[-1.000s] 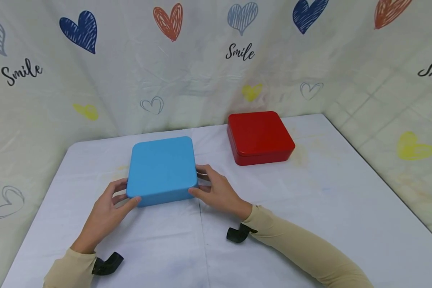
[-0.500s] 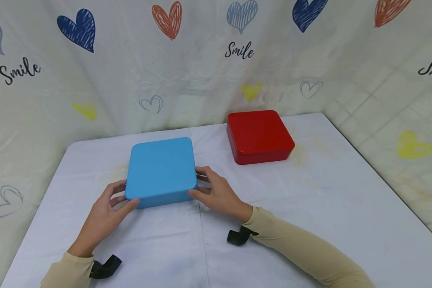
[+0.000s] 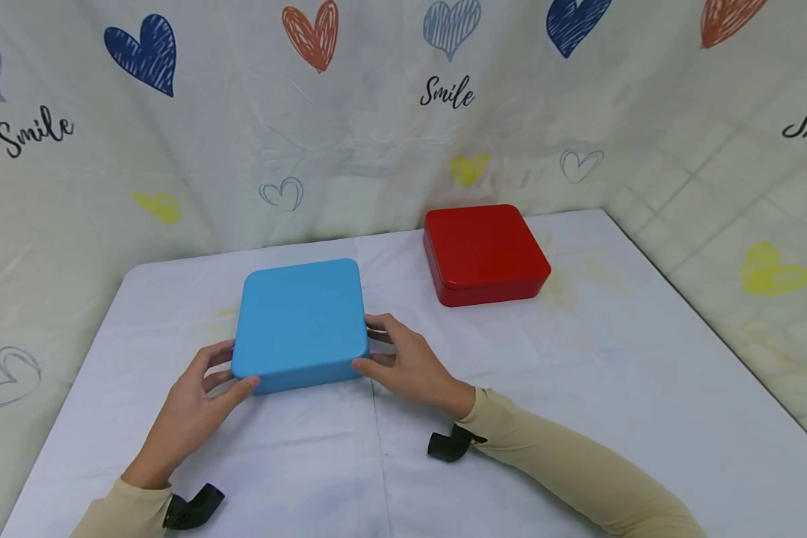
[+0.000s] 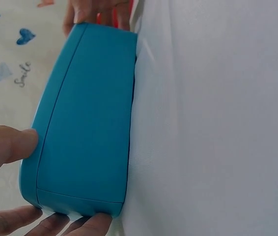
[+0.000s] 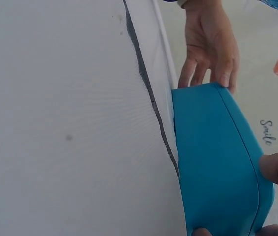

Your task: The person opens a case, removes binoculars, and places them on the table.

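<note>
A blue rectangular lidded box (image 3: 302, 321) with rounded corners lies on the white-covered table, its lid on. At its near left corner my left hand (image 3: 191, 415) grips it, thumb at the front edge and fingers along the left side. My right hand (image 3: 413, 366) holds the near right corner in the same way, fingers on the right side. In the left wrist view a seam runs along the blue box (image 4: 85, 118) below its lid, and its underside lies at the cloth. The right wrist view has the blue box (image 5: 217, 147) between both hands.
A closed red box (image 3: 487, 250) of similar shape stands farther back to the right, apart from the blue one. Behind the table hangs a pale curtain (image 3: 363, 134) with hearts and "Smile" lettering. White cloth (image 3: 578, 403) covers the tabletop. Each wrist carries a black curved piece (image 3: 195, 508).
The blue box has slid slightly toward me, with both hands moving along on its corners. The view has shifted a little. The red box stays put.
</note>
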Motion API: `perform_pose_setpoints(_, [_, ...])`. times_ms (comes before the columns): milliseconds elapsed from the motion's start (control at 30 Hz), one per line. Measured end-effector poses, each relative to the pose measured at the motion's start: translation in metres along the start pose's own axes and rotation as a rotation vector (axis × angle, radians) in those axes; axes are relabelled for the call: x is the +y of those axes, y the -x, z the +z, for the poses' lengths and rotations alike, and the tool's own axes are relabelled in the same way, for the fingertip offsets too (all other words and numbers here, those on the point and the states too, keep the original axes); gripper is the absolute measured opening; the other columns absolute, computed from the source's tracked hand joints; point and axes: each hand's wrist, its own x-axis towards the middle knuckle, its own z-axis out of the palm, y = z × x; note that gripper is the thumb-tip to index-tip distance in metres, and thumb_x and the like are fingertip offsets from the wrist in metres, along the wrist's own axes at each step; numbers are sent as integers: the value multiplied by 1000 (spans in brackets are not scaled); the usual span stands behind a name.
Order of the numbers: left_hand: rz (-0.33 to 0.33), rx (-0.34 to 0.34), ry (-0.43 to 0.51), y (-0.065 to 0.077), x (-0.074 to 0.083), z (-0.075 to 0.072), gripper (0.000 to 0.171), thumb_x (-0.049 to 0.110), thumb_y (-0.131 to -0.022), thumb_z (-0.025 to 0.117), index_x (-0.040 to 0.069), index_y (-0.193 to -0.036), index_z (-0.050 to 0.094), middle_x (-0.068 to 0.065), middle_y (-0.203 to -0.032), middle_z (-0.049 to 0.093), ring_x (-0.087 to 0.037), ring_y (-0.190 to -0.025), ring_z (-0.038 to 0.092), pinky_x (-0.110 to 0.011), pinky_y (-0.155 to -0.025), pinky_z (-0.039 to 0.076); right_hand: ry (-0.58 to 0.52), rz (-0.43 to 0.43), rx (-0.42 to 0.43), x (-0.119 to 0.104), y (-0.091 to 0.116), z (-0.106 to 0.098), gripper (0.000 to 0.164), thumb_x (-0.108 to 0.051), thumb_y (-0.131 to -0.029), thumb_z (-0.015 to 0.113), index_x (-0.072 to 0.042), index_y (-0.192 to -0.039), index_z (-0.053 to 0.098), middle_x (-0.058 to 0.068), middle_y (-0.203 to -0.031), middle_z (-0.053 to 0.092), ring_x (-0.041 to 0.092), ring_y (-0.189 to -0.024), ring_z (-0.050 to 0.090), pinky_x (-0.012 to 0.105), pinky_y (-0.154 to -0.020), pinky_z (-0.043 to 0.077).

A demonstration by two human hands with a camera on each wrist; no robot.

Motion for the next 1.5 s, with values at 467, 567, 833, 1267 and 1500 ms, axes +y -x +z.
perform_pose_setpoints(467, [-15, -7, 7, 6, -1, 1, 94, 56, -95, 68, 10, -163, 22, -24, -162, 37, -50, -142, 49, -62, -102, 54, 1, -3, -9, -3, 7, 1, 69, -23, -95, 76, -16, -154, 40, 3, -159, 47, 29, -143, 55, 43, -103, 57])
perform_pose_setpoints(567, [-23, -5, 3, 8, -1, 1, 94, 56, -95, 68, 10, -163, 22, -25, -162, 37, -50, -142, 50, -62, -101, 55, -5, -4, -14, -4, 8, 1, 69, -22, -95, 76, -15, -153, 40, 4, -159, 47, 29, -142, 56, 43, -103, 57])
perform_pose_setpoints(833, [-10, -4, 23, 14, -1, 0, 93, 52, -96, 69, 8, -162, 22, -25, -161, 37, -51, -141, 50, -60, -100, 56, -1, -20, -17, -3, 11, 4, 68, -22, -95, 75, -15, -153, 41, 3, -158, 47, 28, -142, 55, 41, -103, 57])
perform_pose_setpoints(1267, [-4, -17, 27, 18, -9, -5, 90, 50, -96, 71, 10, -161, 23, -23, -159, 38, -49, -140, 51, -49, -95, 61, 1, -13, -18, -7, 17, 10, 68, -22, -95, 75, -12, -153, 41, 4, -159, 47, 28, -143, 54, 39, -104, 57])
perform_pose_setpoints(1500, [0, -23, 19, 21, -11, -7, 90, 48, -95, 72, 10, -161, 23, -22, -159, 39, -49, -139, 52, -37, -89, 62, -8, -13, -27, -10, 21, 14, 67, -22, -96, 74, -10, -153, 41, 5, -159, 47, 27, -144, 53, 38, -105, 56])
